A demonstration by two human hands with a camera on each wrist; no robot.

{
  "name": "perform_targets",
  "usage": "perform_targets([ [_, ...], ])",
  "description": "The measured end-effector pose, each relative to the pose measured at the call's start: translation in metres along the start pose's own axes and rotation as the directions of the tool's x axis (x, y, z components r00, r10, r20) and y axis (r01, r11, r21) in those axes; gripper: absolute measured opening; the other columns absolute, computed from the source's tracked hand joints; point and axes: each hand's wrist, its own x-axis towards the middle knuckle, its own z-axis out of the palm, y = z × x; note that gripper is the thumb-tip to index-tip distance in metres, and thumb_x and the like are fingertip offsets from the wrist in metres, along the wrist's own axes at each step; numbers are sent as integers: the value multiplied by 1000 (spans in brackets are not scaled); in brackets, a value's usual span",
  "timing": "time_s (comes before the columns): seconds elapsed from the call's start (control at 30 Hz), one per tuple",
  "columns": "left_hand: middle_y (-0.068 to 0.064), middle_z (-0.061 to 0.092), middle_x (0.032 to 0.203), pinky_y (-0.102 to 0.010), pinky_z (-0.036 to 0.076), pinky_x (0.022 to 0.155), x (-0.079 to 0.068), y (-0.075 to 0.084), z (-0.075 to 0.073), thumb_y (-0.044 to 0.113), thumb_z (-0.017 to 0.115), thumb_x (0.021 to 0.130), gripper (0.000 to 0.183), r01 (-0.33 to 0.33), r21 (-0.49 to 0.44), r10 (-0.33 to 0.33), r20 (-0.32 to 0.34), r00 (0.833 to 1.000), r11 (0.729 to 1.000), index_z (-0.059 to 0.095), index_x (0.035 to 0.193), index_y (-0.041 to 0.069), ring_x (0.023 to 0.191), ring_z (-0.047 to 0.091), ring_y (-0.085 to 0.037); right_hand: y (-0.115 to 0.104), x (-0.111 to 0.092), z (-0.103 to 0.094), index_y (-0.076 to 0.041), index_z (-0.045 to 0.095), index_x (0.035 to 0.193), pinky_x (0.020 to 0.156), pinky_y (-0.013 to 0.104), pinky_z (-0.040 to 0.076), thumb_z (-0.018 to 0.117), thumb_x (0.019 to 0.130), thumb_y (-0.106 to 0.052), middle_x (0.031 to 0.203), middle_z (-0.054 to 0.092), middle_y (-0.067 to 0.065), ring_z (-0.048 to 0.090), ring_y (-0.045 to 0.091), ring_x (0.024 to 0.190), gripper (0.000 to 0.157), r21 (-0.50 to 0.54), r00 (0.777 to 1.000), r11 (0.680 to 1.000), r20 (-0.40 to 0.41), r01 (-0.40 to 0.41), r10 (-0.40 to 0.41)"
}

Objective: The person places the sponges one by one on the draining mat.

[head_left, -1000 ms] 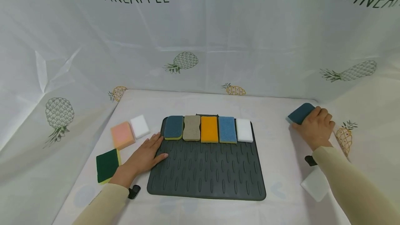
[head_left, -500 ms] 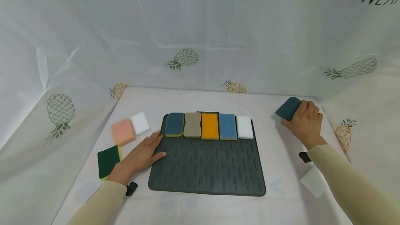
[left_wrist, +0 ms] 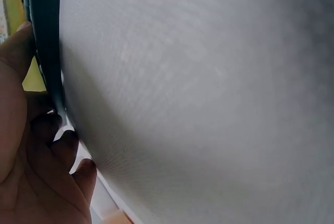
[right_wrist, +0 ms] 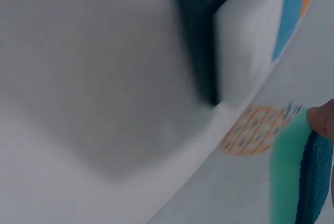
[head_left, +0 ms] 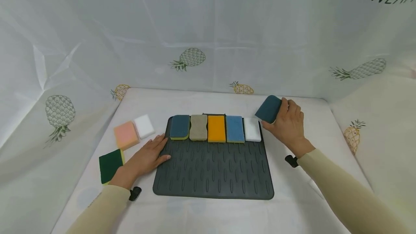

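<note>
My right hand (head_left: 288, 125) pinches a dark blue scouring sponge (head_left: 269, 109) between thumb and fingers, held in the air just right of the dark grey mat (head_left: 214, 172). Its green foam side shows in the right wrist view, with the thumb (right_wrist: 322, 119) against it. My left hand (head_left: 144, 160) rests at the mat's left edge, fingers extended and thumb over the surface. Along the mat's far edge stand side by side a dark blue sponge (head_left: 180, 126), a beige sponge (head_left: 198, 127), an orange sponge (head_left: 216, 128), a lighter blue sponge (head_left: 235, 128) and a white sponge (head_left: 252, 129).
Left of the mat lie a pink sponge (head_left: 125, 135), another white sponge (head_left: 144, 126) and a dark green sponge (head_left: 110, 166), the last close to my left forearm. A pineapple-print sheet (head_left: 260, 46) rises behind the table and at both sides.
My right hand has carried the dark blue sponge leftward from the table's far right to the mat's far right corner. The left hand has stayed at the mat's edge.
</note>
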Motion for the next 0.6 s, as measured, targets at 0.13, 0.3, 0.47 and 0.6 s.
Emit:
perform_targets([
  [0.13,-15,25,161,-53,25,120,0,-1,0,50,54,97,76,0,8,0,2,1000,1000,31,153,4,147,27,-35,-38,-6,1,15,37,135,75,62,47,83,63,-55,124,45,37,50,51,102,111,-1,992,993,-46,114,-114],
  [0.3,-15,25,161,-52,23,120,1,-2,1,50,54,97,76,6,2,-6,8,1000,1000,30,153,5,148,26,-36,-89,-17,3,13,40,135,76,56,49,78,65,-63,125,48,33,50,46,105,110,19,979,979,0,203,-203],
  [0.47,-15,26,161,-53,24,120,1,-3,1,49,55,97,74,7,1,-7,6,1000,1000,32,153,5,147,27,-36,-142,-32,4,8,41,137,83,53,48,72,68,-68,127,49,28,51,42,111,107,82,961,964,90,254,-261],
  [0.6,-14,26,161,-53,24,120,2,-4,2,48,55,97,74,6,-3,-6,7,1000,1000,32,153,5,147,27,-36,-179,-43,7,5,41,140,87,52,48,69,69,-72,130,50,25,52,39,114,109,106,937,945,137,309,-321],
])
